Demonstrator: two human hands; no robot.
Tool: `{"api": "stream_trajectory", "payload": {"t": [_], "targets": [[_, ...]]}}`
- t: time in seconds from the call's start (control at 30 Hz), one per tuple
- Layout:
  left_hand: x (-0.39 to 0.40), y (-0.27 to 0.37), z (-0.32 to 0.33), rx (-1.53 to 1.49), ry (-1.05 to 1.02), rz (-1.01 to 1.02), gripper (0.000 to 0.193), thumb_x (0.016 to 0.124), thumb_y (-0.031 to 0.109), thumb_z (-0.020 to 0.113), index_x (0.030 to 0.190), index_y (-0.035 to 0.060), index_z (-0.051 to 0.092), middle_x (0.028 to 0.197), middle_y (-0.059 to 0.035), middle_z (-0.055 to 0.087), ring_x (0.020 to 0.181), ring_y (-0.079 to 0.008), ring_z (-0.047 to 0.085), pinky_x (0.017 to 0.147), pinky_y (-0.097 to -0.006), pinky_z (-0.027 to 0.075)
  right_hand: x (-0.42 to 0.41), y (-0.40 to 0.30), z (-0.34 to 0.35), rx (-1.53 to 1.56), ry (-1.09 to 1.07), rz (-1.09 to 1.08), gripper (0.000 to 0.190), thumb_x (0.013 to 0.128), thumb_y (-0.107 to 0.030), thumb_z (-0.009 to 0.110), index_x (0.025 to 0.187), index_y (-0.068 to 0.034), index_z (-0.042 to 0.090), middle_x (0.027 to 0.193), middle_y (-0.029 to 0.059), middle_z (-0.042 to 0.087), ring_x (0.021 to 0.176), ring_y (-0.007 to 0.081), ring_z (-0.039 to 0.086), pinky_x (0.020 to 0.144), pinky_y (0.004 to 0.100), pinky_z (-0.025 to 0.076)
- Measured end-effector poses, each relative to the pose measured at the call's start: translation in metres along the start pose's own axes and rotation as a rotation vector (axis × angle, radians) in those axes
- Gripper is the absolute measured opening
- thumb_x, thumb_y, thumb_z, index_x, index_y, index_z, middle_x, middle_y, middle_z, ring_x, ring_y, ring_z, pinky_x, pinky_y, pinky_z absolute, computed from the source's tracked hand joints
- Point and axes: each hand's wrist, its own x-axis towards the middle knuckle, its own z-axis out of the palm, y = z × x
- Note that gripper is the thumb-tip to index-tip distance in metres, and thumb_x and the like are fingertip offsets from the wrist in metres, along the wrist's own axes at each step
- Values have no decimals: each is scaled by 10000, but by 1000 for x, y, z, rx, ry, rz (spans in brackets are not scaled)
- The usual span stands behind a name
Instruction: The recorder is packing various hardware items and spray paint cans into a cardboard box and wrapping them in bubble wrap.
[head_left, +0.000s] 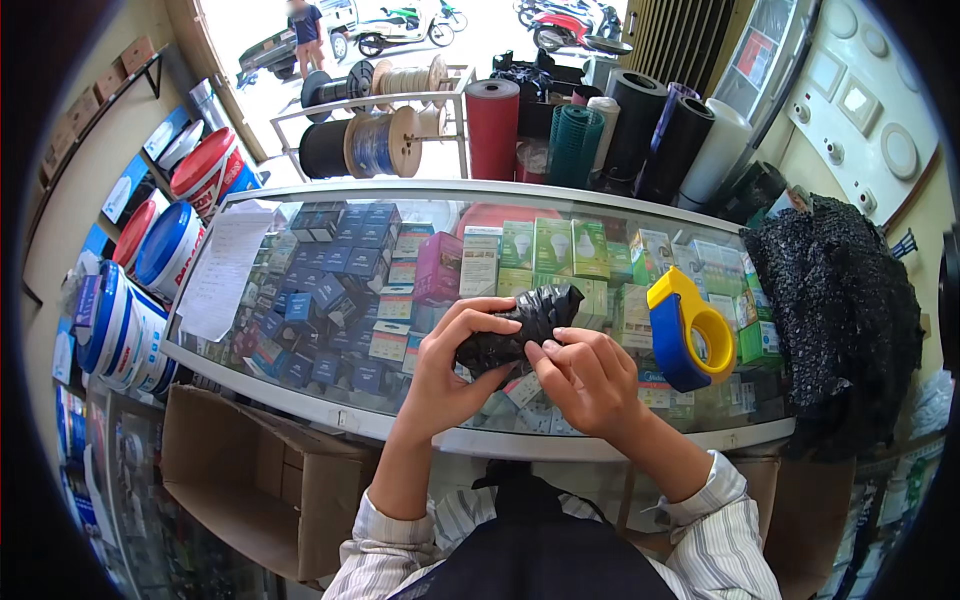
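Note:
Above the glass-topped display counter (525, 444), my left hand (461, 360) grips a small bundle wrapped in black plastic (517, 330), thumb below and fingers over its top. The fingertips of my right hand (589, 375) press on the bundle's right part; its fingers are bent. What the wrapping holds is hidden. A blue and yellow tape dispenser (690, 330) lies on the glass to the right of my right hand. Beneath the glass are boxed light bulbs (553, 244), a magenta box (438, 268) and many small dark blue boxes (367, 262).
Handwritten paper (225, 262) lies on the counter's left end. A pile of black bubble wrap (836, 322) covers its right end. Behind stand cable spools (382, 142) and upright rolls (492, 127). An open cardboard box (232, 480) is below left. Paint buckets (169, 240) line the left; a person (306, 34) stands outside.

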Motion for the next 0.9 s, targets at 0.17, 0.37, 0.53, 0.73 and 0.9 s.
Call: {"api": "stream_trajectory", "payload": {"t": [0.17,0.37,0.53,0.73,0.9], "targets": [[1,-8,14,-24,249,-128,436,626,-94,652,1033,40,571,1122,-129,568,1045,-256,567,900,-314,428,-2,12,19,-93,34,-172,54,786,-82,609,779,-31,624,786,64,614,771,191,634,698,272,532],[7,-8,20,-63,366,-166,343,704,2,723,1005,25,561,1032,-146,595,956,-196,584,839,-304,458,-11,5,19,-20,-75,-117,79,797,-60,568,867,-25,556,957,134,654,961,254,634,777,293,528],[11,-4,21,72,398,-230,357,672,80,789,951,23,572,956,-131,626,856,-192,619,769,-303,493,-16,2,4,250,-248,132,137,835,-110,562,914,-2,537,1070,187,619,1135,285,538,892,335,474],[9,-2,17,241,432,-168,459,656,90,794,1030,46,531,918,-116,636,841,-208,627,759,-310,495,-23,33,-57,-596,-635,938,468,806,-424,638,924,20,547,813,175,629,838,327,623,718,423,497],[7,4,23,266,404,-151,569,671,87,778,1149,52,470,942,-113,608,838,-219,613,744,-327,492,-52,53,-64,-355,-816,1139,508,798,-479,634,844,20,557,760,218,636,726,376,630,647,419,502]]}}
